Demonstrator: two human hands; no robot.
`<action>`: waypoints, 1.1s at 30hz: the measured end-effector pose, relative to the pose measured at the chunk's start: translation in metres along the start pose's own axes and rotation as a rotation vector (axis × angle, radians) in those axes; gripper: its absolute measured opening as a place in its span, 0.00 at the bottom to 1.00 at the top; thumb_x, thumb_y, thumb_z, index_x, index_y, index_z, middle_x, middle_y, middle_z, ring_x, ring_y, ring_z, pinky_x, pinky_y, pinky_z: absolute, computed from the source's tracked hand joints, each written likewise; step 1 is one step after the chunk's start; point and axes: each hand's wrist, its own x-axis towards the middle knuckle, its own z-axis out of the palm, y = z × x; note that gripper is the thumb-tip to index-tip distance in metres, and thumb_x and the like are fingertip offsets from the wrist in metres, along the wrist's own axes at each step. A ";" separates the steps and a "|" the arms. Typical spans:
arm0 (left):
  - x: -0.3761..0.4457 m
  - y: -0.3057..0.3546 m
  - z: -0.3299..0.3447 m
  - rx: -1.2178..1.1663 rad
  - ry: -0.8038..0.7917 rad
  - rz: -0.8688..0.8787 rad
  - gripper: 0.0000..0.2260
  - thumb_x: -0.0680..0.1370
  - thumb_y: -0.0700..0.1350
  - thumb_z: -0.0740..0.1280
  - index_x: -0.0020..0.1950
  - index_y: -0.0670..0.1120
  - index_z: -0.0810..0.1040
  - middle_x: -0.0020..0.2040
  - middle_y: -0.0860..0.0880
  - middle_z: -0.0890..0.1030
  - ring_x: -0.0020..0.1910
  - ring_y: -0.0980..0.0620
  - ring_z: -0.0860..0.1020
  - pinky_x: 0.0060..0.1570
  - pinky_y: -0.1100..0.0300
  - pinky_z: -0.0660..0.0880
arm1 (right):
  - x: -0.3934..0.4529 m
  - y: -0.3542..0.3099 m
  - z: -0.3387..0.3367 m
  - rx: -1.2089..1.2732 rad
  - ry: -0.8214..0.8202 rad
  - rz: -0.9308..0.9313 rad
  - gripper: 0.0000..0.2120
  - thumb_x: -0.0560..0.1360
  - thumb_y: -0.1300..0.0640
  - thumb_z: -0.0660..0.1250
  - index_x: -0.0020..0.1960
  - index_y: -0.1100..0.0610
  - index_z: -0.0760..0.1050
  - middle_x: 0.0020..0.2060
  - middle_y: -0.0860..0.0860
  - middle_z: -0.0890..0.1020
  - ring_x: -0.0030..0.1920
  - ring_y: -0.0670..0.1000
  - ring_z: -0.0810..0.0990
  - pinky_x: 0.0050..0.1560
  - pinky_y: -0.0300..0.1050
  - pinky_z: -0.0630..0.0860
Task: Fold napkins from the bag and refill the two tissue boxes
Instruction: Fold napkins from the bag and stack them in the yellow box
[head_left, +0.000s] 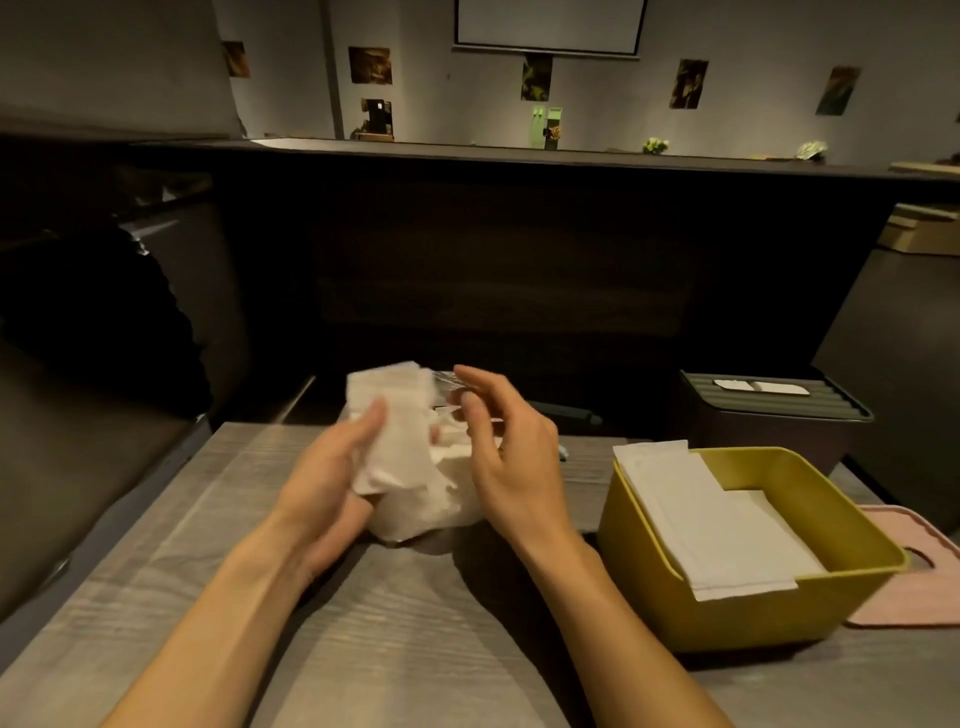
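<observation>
— What are the hands doing?

— The left hand (332, 467) grips a white paper napkin (392, 426), thumb across its front and fingers curled behind it, holding it up off the grey wood-grain table (395, 639). The right hand (506, 447) is just beside it, fingers loosely bent, fingertips at the crinkled clear plastic bag of napkins (441, 493). Whether it actually pinches the plastic I cannot tell; the view is blurred there.

— Where does that bag sit?

— Directly under and between both hands, resting on the table, with white napkins showing through it.

— And the boxes?

— To the right of the right hand, near but apart from it, stands an open mustard-yellow plastic tissue box (743, 608). Folded white napkins (711, 525) lie inside, one long strip leaning up over the box's far left corner. Beyond that box, farther from the hand, is a dark brown tissue box with a ribbed grey lid (769, 410) closed on top, a white slip showing in its slot. A pink flat lid (914, 577) lies on the table, touching the yellow box's right side.
</observation>
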 end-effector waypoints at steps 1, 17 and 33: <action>0.003 0.002 -0.003 -0.076 0.053 0.046 0.18 0.82 0.50 0.63 0.66 0.41 0.78 0.55 0.40 0.86 0.52 0.48 0.86 0.47 0.55 0.84 | 0.000 0.001 -0.003 -0.059 -0.020 -0.019 0.17 0.84 0.62 0.63 0.70 0.49 0.77 0.59 0.43 0.83 0.59 0.39 0.80 0.60 0.36 0.78; 0.016 -0.015 -0.020 -0.078 0.338 0.053 0.15 0.84 0.48 0.61 0.61 0.41 0.81 0.48 0.42 0.87 0.44 0.48 0.86 0.50 0.52 0.79 | -0.001 0.009 0.026 -0.690 -0.403 -0.059 0.28 0.81 0.44 0.64 0.78 0.48 0.66 0.61 0.47 0.82 0.65 0.53 0.74 0.68 0.52 0.60; 0.021 -0.015 -0.022 -0.162 0.310 0.168 0.16 0.85 0.48 0.59 0.66 0.41 0.79 0.56 0.41 0.86 0.52 0.47 0.86 0.54 0.49 0.78 | 0.006 0.002 0.009 -0.038 -0.057 -0.005 0.24 0.76 0.54 0.73 0.69 0.39 0.72 0.51 0.37 0.80 0.58 0.40 0.79 0.62 0.46 0.79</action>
